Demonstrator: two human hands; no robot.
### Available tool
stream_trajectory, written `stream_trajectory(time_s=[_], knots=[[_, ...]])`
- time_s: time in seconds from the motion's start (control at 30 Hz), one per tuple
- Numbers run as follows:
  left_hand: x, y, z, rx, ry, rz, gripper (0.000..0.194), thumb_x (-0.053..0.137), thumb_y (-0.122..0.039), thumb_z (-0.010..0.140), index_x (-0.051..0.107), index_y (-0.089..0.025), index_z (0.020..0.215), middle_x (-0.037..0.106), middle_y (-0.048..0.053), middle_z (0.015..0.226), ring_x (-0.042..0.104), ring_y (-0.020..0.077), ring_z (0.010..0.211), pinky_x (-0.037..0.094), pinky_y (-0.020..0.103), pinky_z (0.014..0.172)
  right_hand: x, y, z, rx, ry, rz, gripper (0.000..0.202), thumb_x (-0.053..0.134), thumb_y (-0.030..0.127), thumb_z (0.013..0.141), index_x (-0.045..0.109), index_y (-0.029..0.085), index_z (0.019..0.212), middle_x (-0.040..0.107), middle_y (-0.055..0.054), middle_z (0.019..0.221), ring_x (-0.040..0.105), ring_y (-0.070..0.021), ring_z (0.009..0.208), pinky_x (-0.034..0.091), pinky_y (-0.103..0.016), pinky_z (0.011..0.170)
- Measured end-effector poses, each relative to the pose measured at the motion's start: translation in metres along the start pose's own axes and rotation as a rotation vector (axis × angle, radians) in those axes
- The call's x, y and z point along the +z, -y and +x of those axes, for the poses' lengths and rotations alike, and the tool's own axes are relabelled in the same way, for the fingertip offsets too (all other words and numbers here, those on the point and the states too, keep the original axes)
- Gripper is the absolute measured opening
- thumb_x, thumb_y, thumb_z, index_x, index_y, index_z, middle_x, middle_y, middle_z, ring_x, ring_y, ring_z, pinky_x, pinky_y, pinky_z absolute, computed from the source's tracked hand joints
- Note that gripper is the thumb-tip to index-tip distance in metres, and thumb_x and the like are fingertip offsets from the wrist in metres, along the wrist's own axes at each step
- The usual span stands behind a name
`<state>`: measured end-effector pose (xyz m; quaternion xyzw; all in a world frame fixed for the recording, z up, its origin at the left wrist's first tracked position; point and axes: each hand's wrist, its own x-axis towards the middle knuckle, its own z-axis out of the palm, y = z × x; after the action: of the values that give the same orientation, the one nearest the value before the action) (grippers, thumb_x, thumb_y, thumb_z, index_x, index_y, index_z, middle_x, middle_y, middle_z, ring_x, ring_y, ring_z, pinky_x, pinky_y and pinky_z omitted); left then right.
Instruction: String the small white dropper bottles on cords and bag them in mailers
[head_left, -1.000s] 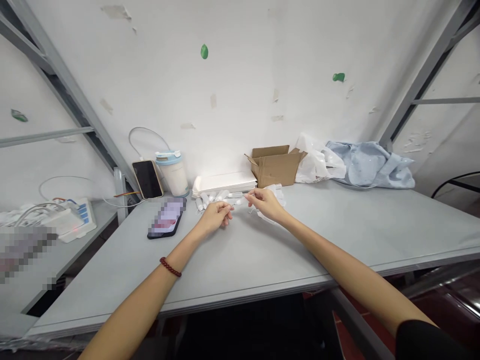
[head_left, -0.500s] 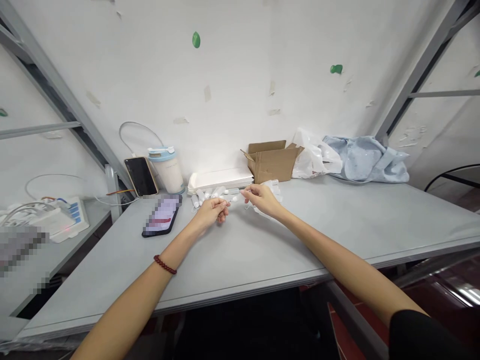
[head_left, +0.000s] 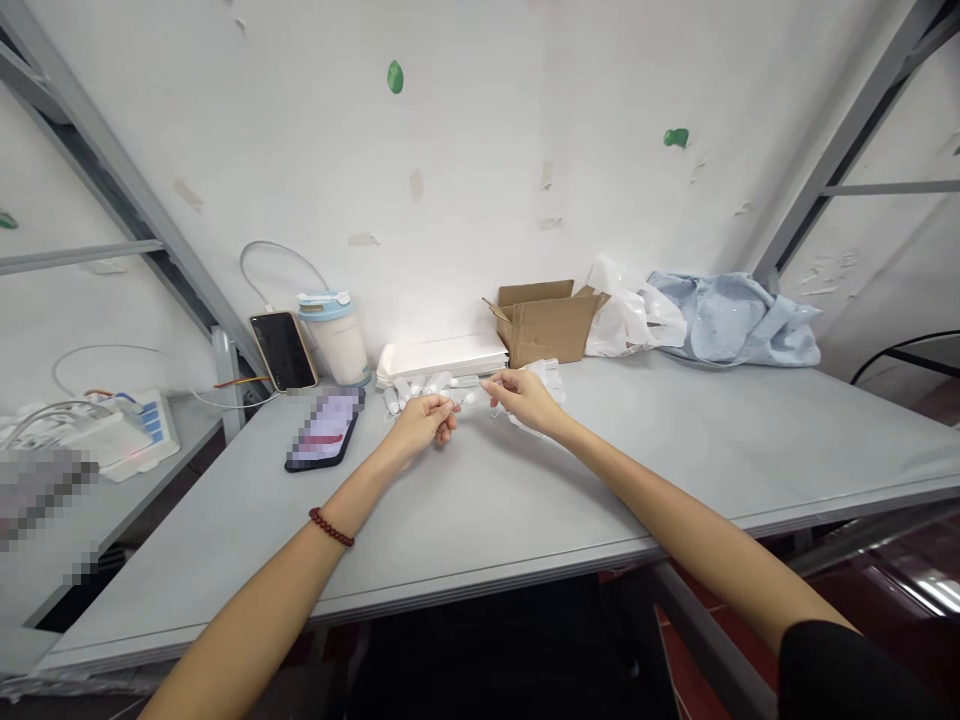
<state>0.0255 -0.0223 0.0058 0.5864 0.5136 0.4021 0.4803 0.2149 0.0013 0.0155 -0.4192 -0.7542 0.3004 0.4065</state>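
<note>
My left hand (head_left: 427, 421) is closed in a pinch above the grey table (head_left: 480, 530), its fingertips on something too small to make out. Just right of it, my right hand (head_left: 521, 398) pinches too, and what it grips is hidden. A small white piece (head_left: 471, 397) shows between the two hands. Behind my left hand lie several small white and clear tube-like pieces (head_left: 416, 385). More white pieces (head_left: 550, 376) lie behind my right hand, partly covered by it.
Along the wall stand a blue-lidded cup (head_left: 334, 340), a leaning phone (head_left: 283, 350), a flat white box (head_left: 446, 356), an open cardboard box (head_left: 551, 328), a white plastic bag (head_left: 634, 315) and light blue cloth (head_left: 735, 318). Another phone (head_left: 326, 428) lies left of my left hand.
</note>
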Motion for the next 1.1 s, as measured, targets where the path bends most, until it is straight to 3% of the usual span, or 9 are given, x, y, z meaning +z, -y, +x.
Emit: stream_trajectory(time_s=[0.3,0.63,1.1], knots=[[0.0021,0.001,-0.0002,-0.001,-0.012,-0.042,0.015,0.056,-0.027,0.077,0.057,-0.012,0.078,0.054,-0.002,0.056,0.046,0.0074,0.041,0.036,0.022,0.043,0.0066,-0.0029,-0.0005,0.037,0.048,0.077,0.034,0.049,0.044,0.082,0.058,0.014,0.071,0.058,0.001,0.058,0.046,-0.0078,0.047,0.035,-0.021,0.05],[0.0018,-0.0016,-0.0019,-0.048,-0.044,-0.111,0.018,0.059,-0.029,0.077,0.058,-0.011,0.08,0.053,-0.003,0.057,0.045,0.0067,0.043,0.036,0.021,0.046,0.0043,-0.003,0.0005,0.033,-0.001,0.092,0.04,0.05,0.051,0.081,0.058,0.014,0.067,0.051,0.003,0.05,0.041,-0.0072,0.044,0.033,-0.02,0.047],[-0.0001,0.0016,-0.0007,-0.107,-0.04,-0.179,0.015,0.051,-0.023,0.083,0.058,-0.01,0.08,0.05,-0.004,0.057,0.044,0.0054,0.043,0.037,0.02,0.049,0.0059,-0.0047,0.0005,0.048,-0.001,0.102,0.033,0.049,0.043,0.083,0.058,0.014,0.069,0.059,0.0,0.058,0.044,-0.0072,0.046,0.034,-0.02,0.048]])
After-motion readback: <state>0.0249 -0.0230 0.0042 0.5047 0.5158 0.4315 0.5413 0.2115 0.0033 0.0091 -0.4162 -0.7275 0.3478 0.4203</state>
